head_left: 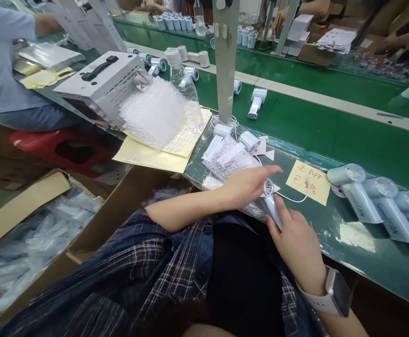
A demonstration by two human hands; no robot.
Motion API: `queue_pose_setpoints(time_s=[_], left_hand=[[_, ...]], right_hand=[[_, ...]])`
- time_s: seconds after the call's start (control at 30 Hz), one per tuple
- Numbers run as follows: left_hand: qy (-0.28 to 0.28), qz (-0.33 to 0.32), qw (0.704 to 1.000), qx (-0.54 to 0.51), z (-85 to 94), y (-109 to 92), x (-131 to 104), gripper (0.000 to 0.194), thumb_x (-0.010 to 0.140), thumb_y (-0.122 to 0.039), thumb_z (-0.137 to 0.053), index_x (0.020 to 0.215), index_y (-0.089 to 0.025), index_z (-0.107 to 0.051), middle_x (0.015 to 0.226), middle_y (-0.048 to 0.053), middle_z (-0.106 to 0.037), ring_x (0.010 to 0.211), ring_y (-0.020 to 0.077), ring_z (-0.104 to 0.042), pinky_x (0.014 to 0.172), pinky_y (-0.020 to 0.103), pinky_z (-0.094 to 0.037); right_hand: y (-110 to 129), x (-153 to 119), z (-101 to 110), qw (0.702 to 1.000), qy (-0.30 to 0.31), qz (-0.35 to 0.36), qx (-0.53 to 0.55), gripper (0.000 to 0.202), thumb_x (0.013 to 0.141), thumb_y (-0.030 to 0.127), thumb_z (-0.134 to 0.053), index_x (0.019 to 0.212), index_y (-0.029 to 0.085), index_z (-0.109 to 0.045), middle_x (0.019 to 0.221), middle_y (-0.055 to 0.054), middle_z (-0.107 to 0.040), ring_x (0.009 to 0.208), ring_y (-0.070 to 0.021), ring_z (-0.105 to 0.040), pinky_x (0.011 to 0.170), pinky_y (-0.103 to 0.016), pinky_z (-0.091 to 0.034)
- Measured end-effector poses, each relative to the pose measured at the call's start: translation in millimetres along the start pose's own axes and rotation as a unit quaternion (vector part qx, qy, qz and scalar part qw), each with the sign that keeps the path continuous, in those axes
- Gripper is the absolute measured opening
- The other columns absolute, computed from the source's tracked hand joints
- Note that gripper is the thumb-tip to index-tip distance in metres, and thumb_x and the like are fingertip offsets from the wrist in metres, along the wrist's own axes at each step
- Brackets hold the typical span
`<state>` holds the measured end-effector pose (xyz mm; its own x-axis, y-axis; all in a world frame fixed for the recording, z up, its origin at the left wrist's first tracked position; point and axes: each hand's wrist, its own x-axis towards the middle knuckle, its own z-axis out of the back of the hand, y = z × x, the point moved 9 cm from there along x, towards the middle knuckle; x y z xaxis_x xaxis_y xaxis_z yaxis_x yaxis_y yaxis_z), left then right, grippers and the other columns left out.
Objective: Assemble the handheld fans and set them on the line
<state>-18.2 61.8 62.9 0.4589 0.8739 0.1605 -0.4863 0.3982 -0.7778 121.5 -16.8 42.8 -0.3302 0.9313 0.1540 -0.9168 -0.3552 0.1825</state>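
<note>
My right hand (292,234) is closed around the handle of a light-blue handheld fan (273,211), its round grille turned up beside my other hand. My left hand (244,186) reaches across from the left with fingers stretched out, just beside and partly above the fan's head; whether it touches the fan is unclear. Under and behind my left hand lies a clear bubble-wrap bag (225,157), next to two more fans (249,140). A thin white cable (295,200) runs near the fan over a yellow handwritten note (311,181).
Several wrapped fans (361,201) stand at the right. To the left are a bubble-wrap stack (155,112), a plastic bottle (186,89), yellow sticker sheets (144,157) and a white machine (99,79). A metal post (224,61) rises by the green conveyor (306,107). Co-workers sit around.
</note>
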Motion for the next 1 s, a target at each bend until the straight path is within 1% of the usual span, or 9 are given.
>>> queue_pose_setpoints(time_s=[0.1,0.2,0.4,0.7,0.77,0.83,0.9,0.97,1.0], left_hand=[[0.003,-0.071,0.987,0.143,6.6,-24,-7,0.056,0.098,-0.008,-0.042,0.151,-0.024,-0.048,0.119,0.007,-0.071,0.105,0.0188,-0.066,0.088,0.031,-0.052],[-0.023,-0.086,0.982,0.164,17.0,-31,-7,0.054,0.099,-0.008,-0.043,0.151,-0.022,-0.047,0.116,0.006,-0.073,0.104,0.0175,-0.067,0.088,0.029,-0.053],[-0.009,-0.107,0.964,0.242,13.5,-37,-4,0.049,0.101,-0.010,-0.044,0.148,-0.021,-0.049,0.105,0.005,-0.072,0.098,0.0180,-0.067,0.084,0.029,-0.052],[-0.026,-0.158,0.956,0.246,1.4,-44,8,0.042,0.103,-0.010,-0.042,0.144,-0.016,-0.047,0.100,0.005,-0.070,0.093,0.0185,-0.065,0.083,0.030,-0.052],[-0.018,-0.189,0.945,0.267,-7.3,-52,6,0.041,0.103,-0.010,-0.041,0.144,-0.015,-0.047,0.103,0.006,-0.071,0.094,0.0193,-0.064,0.082,0.031,-0.052],[-0.012,-0.213,0.932,0.294,-13.4,-61,2,0.041,0.103,-0.009,-0.040,0.143,-0.015,-0.047,0.104,0.006,-0.072,0.095,0.0203,-0.064,0.080,0.033,-0.051],[-0.012,-0.219,0.925,0.311,-13.2,-69,-1,0.042,0.102,-0.006,-0.038,0.142,-0.015,-0.047,0.100,0.006,-0.072,0.093,0.0208,-0.064,0.077,0.034,-0.050],[-0.021,-0.206,0.933,0.295,-3.2,-77,-5,0.041,0.101,-0.007,-0.040,0.141,-0.015,-0.047,0.098,0.006,-0.071,0.091,0.0206,-0.064,0.076,0.034,-0.050],[-0.027,-0.197,0.944,0.264,5.3,-81,-7,0.040,0.101,-0.009,-0.042,0.140,-0.016,-0.046,0.098,0.005,-0.070,0.090,0.0198,-0.065,0.078,0.033,-0.051]], right_hand=[[17,1,17,0.997,-0.044,0.057,-0.040,0.047,0.109,0.037,-0.043,0.145,0.010,-0.058,0.083,-0.011,-0.066,0.081,-0.0296,-0.065,0.064,-0.036,-0.046],[21,2,30,0.992,-0.079,0.058,-0.079,0.046,0.109,0.034,-0.043,0.145,0.010,-0.058,0.081,-0.010,-0.063,0.078,-0.0290,-0.061,0.061,-0.036,-0.043],[17,1,36,0.989,-0.112,0.040,-0.092,0.040,0.108,0.036,-0.045,0.135,0.014,-0.063,0.079,-0.008,-0.061,0.072,-0.0256,-0.059,0.057,-0.034,-0.040],[22,1,35,0.990,-0.068,0.063,-0.103,0.040,0.103,0.028,-0.053,0.137,0.014,-0.068,0.083,-0.011,-0.065,0.084,-0.0299,-0.061,0.063,-0.036,-0.043],[7,8,32,0.998,-0.044,0.025,-0.038,0.043,0.102,0.032,-0.054,0.139,0.016,-0.068,0.086,-0.012,-0.068,0.088,-0.0320,-0.062,0.066,-0.037,-0.045],[-25,15,32,0.991,-0.044,-0.084,0.094,0.043,0.098,0.042,-0.057,0.131,0.017,-0.072,0.089,-0.013,-0.072,0.086,-0.0316,-0.064,0.067,-0.038,-0.047],[-53,16,23,0.930,-0.027,-0.193,0.313,0.046,0.092,0.057,-0.061,0.109,0.016,-0.075,0.081,-0.011,-0.072,0.073,-0.0270,-0.063,0.060,-0.034,-0.047],[-54,13,10,0.808,0.020,-0.237,0.539,0.057,0.087,0.071,-0.062,0.096,0.016,-0.072,0.073,-0.009,-0.071,0.058,-0.0205,-0.057,0.047,-0.029,-0.039],[-43,12,7,0.746,0.056,-0.227,0.623,0.065,0.085,0.077,-0.061,0.102,0.016,-0.071,0.072,-0.009,-0.071,0.052,-0.0180,-0.053,0.042,-0.026,-0.034]])
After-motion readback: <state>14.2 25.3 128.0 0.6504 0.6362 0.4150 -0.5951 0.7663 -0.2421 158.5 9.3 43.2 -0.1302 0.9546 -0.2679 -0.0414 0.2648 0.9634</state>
